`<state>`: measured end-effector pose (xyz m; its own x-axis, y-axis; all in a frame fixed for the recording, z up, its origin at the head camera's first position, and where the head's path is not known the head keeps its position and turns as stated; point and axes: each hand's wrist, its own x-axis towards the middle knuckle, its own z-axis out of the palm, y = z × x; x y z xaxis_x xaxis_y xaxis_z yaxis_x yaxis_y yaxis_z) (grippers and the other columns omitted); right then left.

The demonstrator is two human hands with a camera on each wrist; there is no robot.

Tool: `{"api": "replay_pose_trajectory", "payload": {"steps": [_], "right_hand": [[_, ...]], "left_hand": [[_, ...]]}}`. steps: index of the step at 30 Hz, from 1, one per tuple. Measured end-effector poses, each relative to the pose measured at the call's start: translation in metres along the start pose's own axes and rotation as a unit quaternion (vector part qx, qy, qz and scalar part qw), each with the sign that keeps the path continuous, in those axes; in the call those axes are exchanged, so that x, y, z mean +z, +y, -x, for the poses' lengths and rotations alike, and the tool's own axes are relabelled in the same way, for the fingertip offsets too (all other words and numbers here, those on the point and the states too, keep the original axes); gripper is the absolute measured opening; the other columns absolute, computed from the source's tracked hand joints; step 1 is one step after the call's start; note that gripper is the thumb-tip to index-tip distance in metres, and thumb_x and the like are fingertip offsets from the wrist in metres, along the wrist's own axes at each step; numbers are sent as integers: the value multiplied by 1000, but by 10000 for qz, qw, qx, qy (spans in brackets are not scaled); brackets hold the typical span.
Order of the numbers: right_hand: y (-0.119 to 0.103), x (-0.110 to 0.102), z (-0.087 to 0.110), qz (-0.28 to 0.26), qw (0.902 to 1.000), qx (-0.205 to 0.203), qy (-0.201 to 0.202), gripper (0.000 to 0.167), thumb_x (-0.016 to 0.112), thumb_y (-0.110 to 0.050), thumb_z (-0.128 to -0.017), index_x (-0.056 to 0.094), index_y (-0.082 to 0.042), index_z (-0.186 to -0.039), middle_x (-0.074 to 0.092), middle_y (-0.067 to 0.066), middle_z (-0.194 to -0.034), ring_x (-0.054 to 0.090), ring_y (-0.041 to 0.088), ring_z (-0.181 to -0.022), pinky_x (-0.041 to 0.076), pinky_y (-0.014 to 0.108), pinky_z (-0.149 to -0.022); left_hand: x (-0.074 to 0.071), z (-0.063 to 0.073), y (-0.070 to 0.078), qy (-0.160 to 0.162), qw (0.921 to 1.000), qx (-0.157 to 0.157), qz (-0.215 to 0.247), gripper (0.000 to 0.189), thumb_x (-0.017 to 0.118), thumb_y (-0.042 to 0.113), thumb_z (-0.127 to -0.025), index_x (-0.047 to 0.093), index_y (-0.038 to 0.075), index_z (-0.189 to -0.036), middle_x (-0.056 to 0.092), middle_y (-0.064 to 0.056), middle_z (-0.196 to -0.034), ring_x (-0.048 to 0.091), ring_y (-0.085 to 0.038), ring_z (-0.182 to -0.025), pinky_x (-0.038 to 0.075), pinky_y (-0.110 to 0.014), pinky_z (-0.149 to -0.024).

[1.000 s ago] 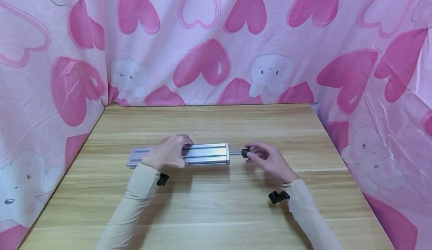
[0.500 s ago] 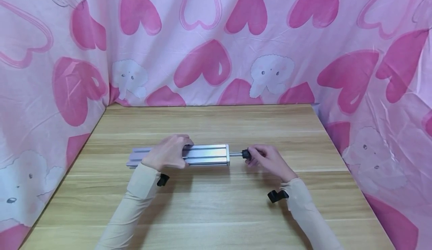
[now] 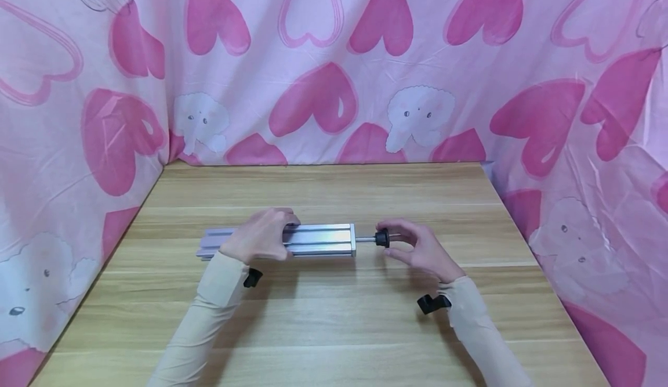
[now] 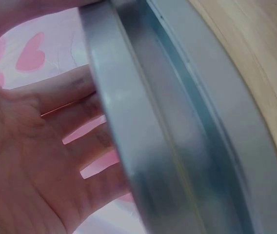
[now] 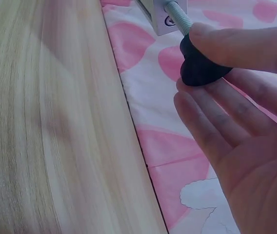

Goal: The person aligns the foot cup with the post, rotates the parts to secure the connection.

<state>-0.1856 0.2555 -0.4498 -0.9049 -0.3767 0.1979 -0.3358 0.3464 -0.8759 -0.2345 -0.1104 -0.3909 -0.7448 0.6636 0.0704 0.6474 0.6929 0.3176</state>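
In the head view a silver aluminium profile (image 3: 319,239) with long grooves lies crosswise over the table. My left hand (image 3: 259,236) grips it from above near its middle, thumb on the near side; its fingers (image 4: 87,102) reach along the far side. A square end plate (image 3: 353,239) caps the profile's right end. From the plate a thin threaded rod (image 5: 180,18) sticks out, ending in a black lobed knob (image 5: 200,66). My right hand (image 3: 420,248) has its thumb and fingers curled round that knob, the thumb over one side in the right wrist view.
A wood-grain table (image 3: 334,317) carries the work. Pink curtains (image 3: 323,27) with hearts stand behind it and along both sides. Each wrist bears a black camera mount (image 3: 433,304).
My right fingers closed in on the knob and twisted, then spread wider around it. The left hand and the profile have barely moved.
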Motion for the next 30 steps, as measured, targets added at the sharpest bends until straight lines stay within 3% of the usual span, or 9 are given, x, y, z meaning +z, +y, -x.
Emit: {"api": "replay_pose_trajectory", "payload": {"steps": [7,20,25,30], "right_hand": [[4,0,1,52,9996,288,40,45,74,-23,-92,63,-24,-135,69,1,-128,69,15,-110,53,28,-97],[2,1,-4,-137,9969,763,-161,40,52,-34,-105,65,-6,-130,77,10,-106,74,25,-90,57,30,-83],[0,2,-1,74,9979,641,-86,38,62,-30,-100,63,-16,-135,72,7,-120,71,23,-102,55,29,-91],[-1,3,1,53,9997,221,68,55,77,-13,-88,59,-21,-139,66,8,-133,68,23,-110,53,40,-99]], "left_hand": [[1,0,-1,-28,10000,-6,-12,50,77,20,-59,74,4,-107,71,-7,-101,61,-15,-82,55,-36,-79],[-1,0,-1,-10,10000,34,-52,49,77,20,-58,74,4,-104,70,-5,-96,58,-14,-79,54,-33,-77],[-1,1,-2,-10,10000,51,-63,49,77,21,-58,74,4,-103,69,-4,-93,56,-14,-76,51,-31,-74],[-1,1,-4,-1,10000,37,-47,49,77,21,-58,74,4,-103,68,-4,-93,56,-14,-76,51,-31,-73]]}}
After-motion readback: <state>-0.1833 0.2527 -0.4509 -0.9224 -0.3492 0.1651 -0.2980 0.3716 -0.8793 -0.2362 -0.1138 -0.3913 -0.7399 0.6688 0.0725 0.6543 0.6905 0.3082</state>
